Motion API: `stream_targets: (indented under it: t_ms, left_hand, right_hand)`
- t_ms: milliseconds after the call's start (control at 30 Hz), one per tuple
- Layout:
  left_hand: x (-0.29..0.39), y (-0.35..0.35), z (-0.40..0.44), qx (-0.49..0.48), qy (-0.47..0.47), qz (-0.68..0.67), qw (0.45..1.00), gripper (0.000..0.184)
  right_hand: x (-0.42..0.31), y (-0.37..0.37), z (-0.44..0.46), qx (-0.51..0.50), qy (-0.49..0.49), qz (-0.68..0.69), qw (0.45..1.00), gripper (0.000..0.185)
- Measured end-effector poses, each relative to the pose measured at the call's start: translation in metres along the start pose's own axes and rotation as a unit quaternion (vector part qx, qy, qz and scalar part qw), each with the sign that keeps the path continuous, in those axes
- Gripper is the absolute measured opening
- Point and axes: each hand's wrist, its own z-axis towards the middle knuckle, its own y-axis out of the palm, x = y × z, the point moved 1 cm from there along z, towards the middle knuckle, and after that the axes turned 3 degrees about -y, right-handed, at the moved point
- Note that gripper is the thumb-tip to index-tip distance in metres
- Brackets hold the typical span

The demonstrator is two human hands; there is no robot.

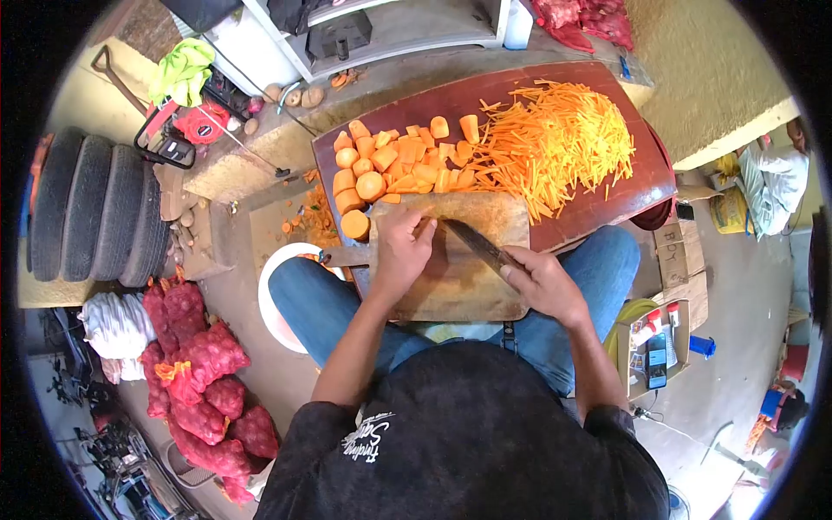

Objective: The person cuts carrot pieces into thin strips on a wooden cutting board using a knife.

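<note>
A wooden cutting board (459, 290) lies across my lap against the edge of a dark red board (628, 199). My right hand (546, 284) grips the handle of a kitchen knife (475, 243), its dark blade slanting up and left over the cutting board. My left hand (404, 247) is on the board's left side, fingers curled together near the knife tip; whatever they hold is hidden. Just beyond it sit many thick carrot chunks (371, 185). To their right spreads a big heap of carrot strips (568, 139).
A white basin (276, 299) stands by my left knee. Red mesh sacks (204, 364) and stacked tires (95, 208) are at the left. At the right, an open box (685, 347) holds a phone (657, 362). Another person (771, 182) is at the far right.
</note>
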Motion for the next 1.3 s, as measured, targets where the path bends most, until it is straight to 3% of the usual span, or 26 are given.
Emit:
stream_targets:
  t_ms: [67, 167, 300, 400, 600, 700, 867, 1000, 1133, 1233, 1300]
  left_hand:
    - [-0.002, 0.001, 0.02, -0.018, 0.023, 0.024, 0.999, 0.02]
    - [-0.004, 0.011, 0.046, -0.05, 0.043, 0.08, 0.995, 0.025]
    - [-0.012, 0.034, 0.077, -0.087, 0.1, 0.193, 0.972, 0.033]
    - [-0.016, 0.042, 0.098, -0.22, 0.088, 0.24, 0.941, 0.04]
    - [-0.024, 0.047, 0.109, -0.258, 0.116, 0.268, 0.921, 0.034]
    - [-0.03, 0.048, 0.107, -0.176, 0.134, 0.21, 0.952, 0.041]
    - [-0.045, 0.03, 0.107, -0.152, -0.052, -0.02, 0.987, 0.051]
    - [-0.033, 0.0, 0.075, -0.169, -0.183, -0.166, 0.954, 0.047]
    - [0.002, 0.006, -0.007, -0.144, -0.142, -0.054, 0.978, 0.045]
    - [0.012, 0.004, -0.033, -0.102, -0.042, 0.096, 0.989, 0.036]
    - [0.01, 0.004, -0.041, -0.084, -0.003, 0.05, 0.995, 0.035]
  right_hand:
    - [0.01, -0.005, 0.004, 0.051, -0.023, -0.033, 0.998, 0.028]
    - [0.004, -0.028, 0.012, 0.094, 0.048, -0.033, 0.994, 0.032]
    - [-0.001, -0.033, 0.01, 0.068, -0.005, -0.026, 0.997, 0.033]
    - [-0.01, -0.02, 0.001, 0.008, 0.039, -0.003, 0.999, 0.032]
    - [-0.008, -0.004, -0.007, 0.032, 0.01, 0.018, 0.999, 0.034]
    - [-0.004, -0.001, -0.008, 0.037, -0.008, 0.005, 0.999, 0.036]
    - [-0.007, 0.0, -0.01, 0.052, 0.007, 0.02, 0.998, 0.038]
    - [-0.014, -0.001, -0.01, 0.048, 0.059, 0.032, 0.997, 0.038]
    - [-0.022, 0.002, -0.016, 0.002, 0.096, 0.048, 0.994, 0.037]
    - [-0.029, 0.01, -0.016, -0.012, 0.068, 0.062, 0.996, 0.036]
    - [-0.032, 0.014, -0.014, -0.034, 0.077, 0.046, 0.995, 0.036]
